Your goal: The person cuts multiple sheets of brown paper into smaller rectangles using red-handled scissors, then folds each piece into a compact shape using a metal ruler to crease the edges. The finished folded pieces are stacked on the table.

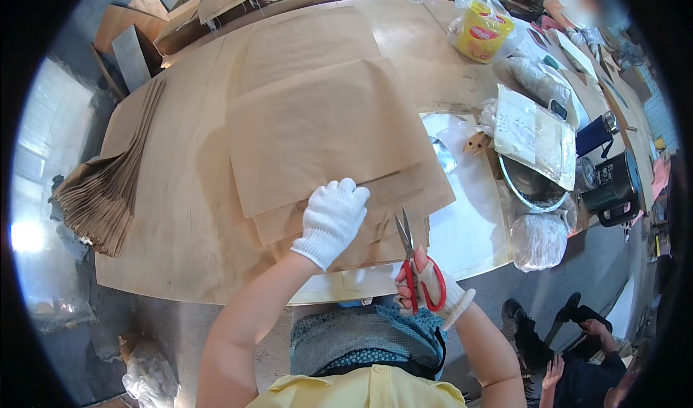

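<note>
A stack of brown paper sheets [325,134] lies on the table [188,220], each sheet thin, matte and kraft-coloured, the layers slipped out of line so that several lower edges show one below the other like steps. The stack's long axis runs across the table from the person's left to their right, tilted slightly so the right end sits nearer the person; its near edge lies close to the table's near edge.

The left hand [332,220], in a white knit glove, rests flat on the near edge of the stack with the fingers spread open and pointing away from the person, pressing the sheets down and gripping nothing.

The right hand [433,289], also white-gloved, is closed through the loops of a pair of red-handled scissors [411,264]. The scissors stand just right of the left hand, at the stack's near right corner, long axis pointing away from the person, blades slightly parted with the tips over the lowest paper edges.

Left of the stack, well apart at the table's left edge, sits a fanned pile of folded brown paper bags [108,191]. Right of the stack lie a metal bowl [530,184] and a clear plastic bag [538,238].
</note>
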A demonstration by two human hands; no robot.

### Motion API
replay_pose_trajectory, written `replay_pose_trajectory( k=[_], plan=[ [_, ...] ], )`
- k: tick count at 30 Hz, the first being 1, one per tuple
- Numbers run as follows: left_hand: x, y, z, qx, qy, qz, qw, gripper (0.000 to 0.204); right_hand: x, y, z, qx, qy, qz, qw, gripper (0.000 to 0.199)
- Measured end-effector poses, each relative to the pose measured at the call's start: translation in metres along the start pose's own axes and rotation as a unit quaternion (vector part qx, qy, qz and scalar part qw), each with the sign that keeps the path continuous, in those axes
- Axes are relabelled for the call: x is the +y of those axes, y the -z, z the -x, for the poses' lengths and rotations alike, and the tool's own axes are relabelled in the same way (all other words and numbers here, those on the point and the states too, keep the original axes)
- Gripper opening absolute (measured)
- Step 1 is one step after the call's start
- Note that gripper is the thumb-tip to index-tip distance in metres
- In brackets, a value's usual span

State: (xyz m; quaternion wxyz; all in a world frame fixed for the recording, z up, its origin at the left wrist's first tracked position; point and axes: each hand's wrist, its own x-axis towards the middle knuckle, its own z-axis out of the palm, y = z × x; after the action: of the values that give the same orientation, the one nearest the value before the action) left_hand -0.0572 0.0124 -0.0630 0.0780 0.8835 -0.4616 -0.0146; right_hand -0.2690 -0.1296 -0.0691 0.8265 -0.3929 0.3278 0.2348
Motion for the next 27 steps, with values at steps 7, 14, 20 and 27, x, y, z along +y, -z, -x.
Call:
replay_pose_trajectory(
  k=[7,14,20,27],
  plan=[
    [0.004,-0.008,0.002,0.041,-0.003,0.053,0.998,0.03,-0.006,-0.004,0.009,-0.013,0.002,-0.032,0.999,0.081],
    [0.013,0.01,0.01,-0.002,0.029,0.082,0.996,0.038,-0.014,-0.004,-0.009,-0.045,0.024,-0.036,0.998,0.079],
    [0.003,0.004,0.014,0.003,0.012,0.114,0.993,0.037,-0.012,0.027,0.021,0.027,0.036,0.069,0.997,0.066],
    [-0.009,0.009,0.009,-0.029,-0.012,0.178,0.984,0.035,-0.006,0.057,-0.012,0.091,0.107,0.01,0.99,0.057]
  ],
)
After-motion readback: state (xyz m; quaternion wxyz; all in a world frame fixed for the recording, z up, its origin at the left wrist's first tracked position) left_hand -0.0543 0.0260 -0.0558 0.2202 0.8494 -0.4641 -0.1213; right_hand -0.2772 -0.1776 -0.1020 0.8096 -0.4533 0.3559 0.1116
